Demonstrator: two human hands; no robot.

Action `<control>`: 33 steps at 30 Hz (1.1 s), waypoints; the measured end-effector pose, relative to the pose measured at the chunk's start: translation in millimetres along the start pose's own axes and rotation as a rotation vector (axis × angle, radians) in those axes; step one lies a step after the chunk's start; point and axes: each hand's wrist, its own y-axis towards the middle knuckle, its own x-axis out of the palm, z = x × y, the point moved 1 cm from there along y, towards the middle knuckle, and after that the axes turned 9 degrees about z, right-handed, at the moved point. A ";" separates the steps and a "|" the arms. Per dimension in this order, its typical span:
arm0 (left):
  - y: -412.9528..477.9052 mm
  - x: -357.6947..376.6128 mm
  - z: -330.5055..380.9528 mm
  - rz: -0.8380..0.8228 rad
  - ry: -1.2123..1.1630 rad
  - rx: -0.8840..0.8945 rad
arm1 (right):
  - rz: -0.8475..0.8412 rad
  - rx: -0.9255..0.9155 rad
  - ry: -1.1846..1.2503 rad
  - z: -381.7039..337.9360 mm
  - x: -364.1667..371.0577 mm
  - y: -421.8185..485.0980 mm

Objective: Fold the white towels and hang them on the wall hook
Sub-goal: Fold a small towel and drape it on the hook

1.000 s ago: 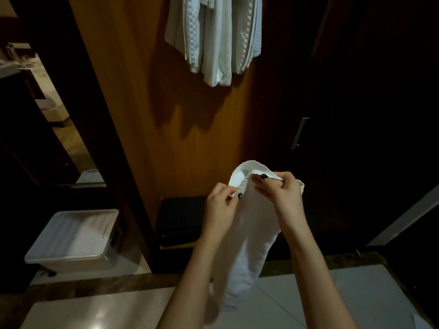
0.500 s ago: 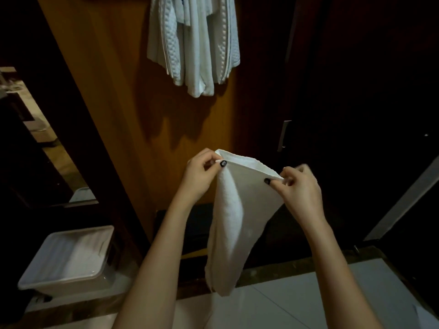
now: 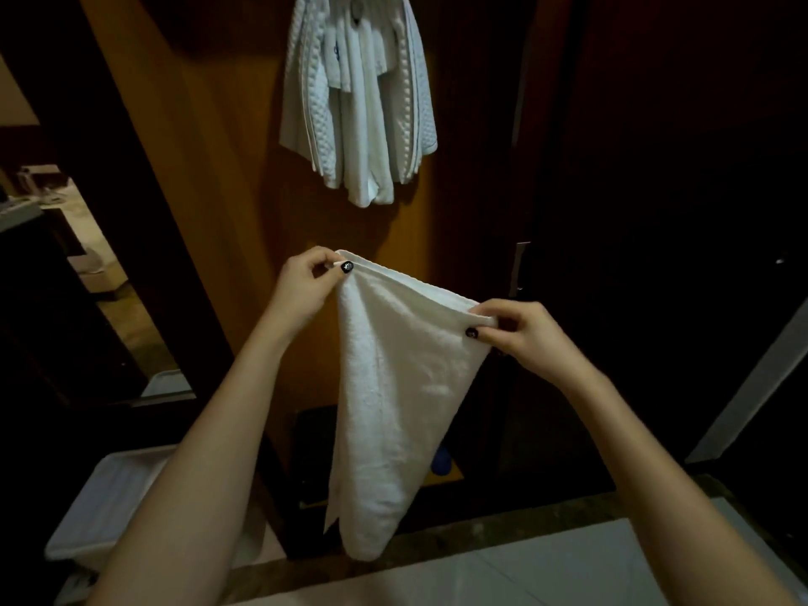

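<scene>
A white towel [image 3: 400,395] hangs in front of me, folded lengthwise and tapering to a point below. My left hand [image 3: 308,284] pinches its upper left corner between thumb and fingers. My right hand [image 3: 518,332] pinches the upper right corner, so the top edge stretches taut between them. Higher up, several white towels [image 3: 358,102] hang bunched against the wooden wall panel [image 3: 210,177]; the hook itself is hidden behind them.
A white plastic bin [image 3: 109,500] sits on the floor at lower left. A dark cabinet with a small blue object [image 3: 441,463] stands behind the towel. A dark door with a metal handle [image 3: 520,269] is on the right. Pale tiled floor [image 3: 524,570] lies below.
My hands have moved apart and upward, spreading the towel's top edge from a bunched loop into a straight, taut line. The view tilted up, showing more of the hanging towels.
</scene>
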 end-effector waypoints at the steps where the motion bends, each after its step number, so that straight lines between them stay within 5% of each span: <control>1: -0.4 -4.8 -1.8 0.006 0.005 -0.012 | -0.023 0.009 -0.047 -2.3 -1.3 3.6; 5: 2.0 -23.5 -5.5 0.029 0.005 0.005 | -0.065 -0.048 -0.246 -4.4 -6.8 19.9; 12: 5.4 -34.2 -3.5 0.085 -0.069 -0.056 | 0.174 -0.021 -0.093 -10.5 0.7 41.6; 22: 16.0 -35.1 22.0 0.248 0.116 0.200 | 0.387 -0.152 -0.063 -43.5 -21.6 76.4; 30: 9.6 -4.6 7.4 0.275 0.409 0.000 | 0.090 0.038 -0.463 -29.0 -6.5 104.5; 33: 3.1 10.3 3.5 0.281 0.370 -0.144 | 0.057 0.161 -0.313 -26.1 4.7 98.8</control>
